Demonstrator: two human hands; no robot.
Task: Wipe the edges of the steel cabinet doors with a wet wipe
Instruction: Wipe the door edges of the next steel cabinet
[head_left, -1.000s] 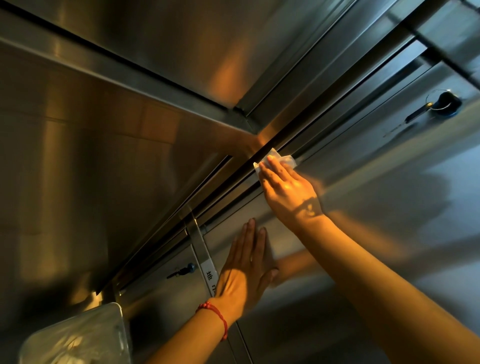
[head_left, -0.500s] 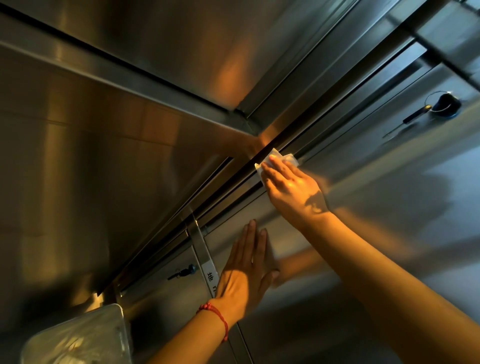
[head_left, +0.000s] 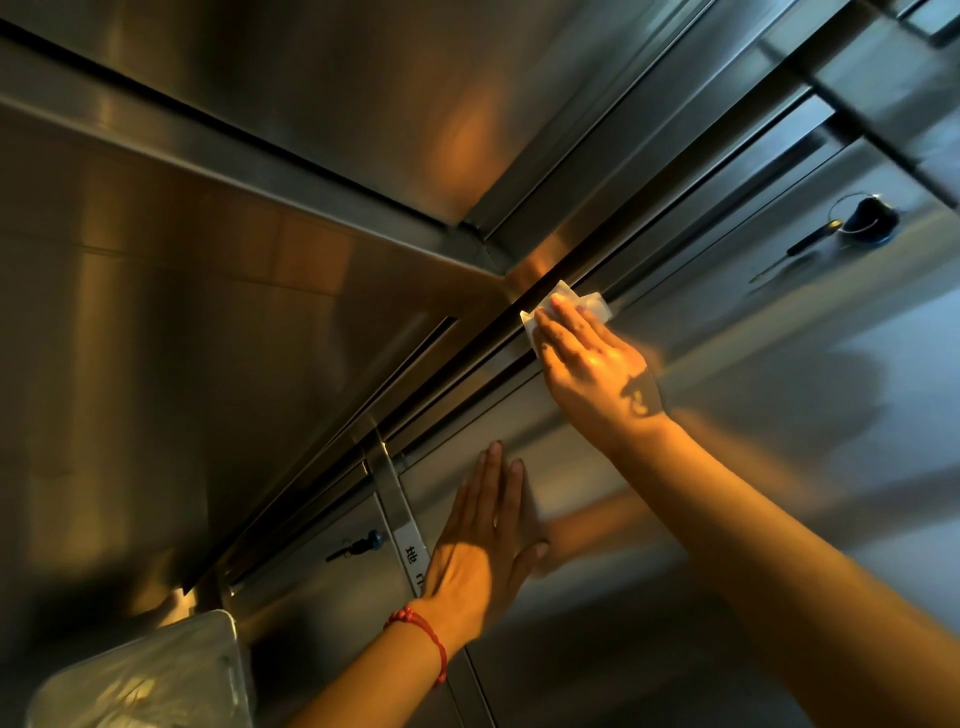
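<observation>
I look up along a steel cabinet door (head_left: 727, 493). My right hand (head_left: 592, 364) presses a white wet wipe (head_left: 592, 304) flat against the door's top edge (head_left: 467, 395), fingers straight over the wipe, beside the dark gap under the cabinet's upper rail. Most of the wipe is hidden under the fingers. My left hand (head_left: 488, 540), with a red cord bracelet at the wrist, rests flat with straight fingers on the door face lower down, near the vertical steel strip (head_left: 395, 499) between two doors.
A key with a ring hangs in a dark lock (head_left: 867, 223) at the upper right. Another small key (head_left: 358, 544) sticks out of the left door. A white label (head_left: 413, 556) is on the strip. A grey tray-like object (head_left: 145, 675) sits at the lower left.
My right hand has slid the wipe a little to the right along the top edge. My left hand stays flat on the door.
</observation>
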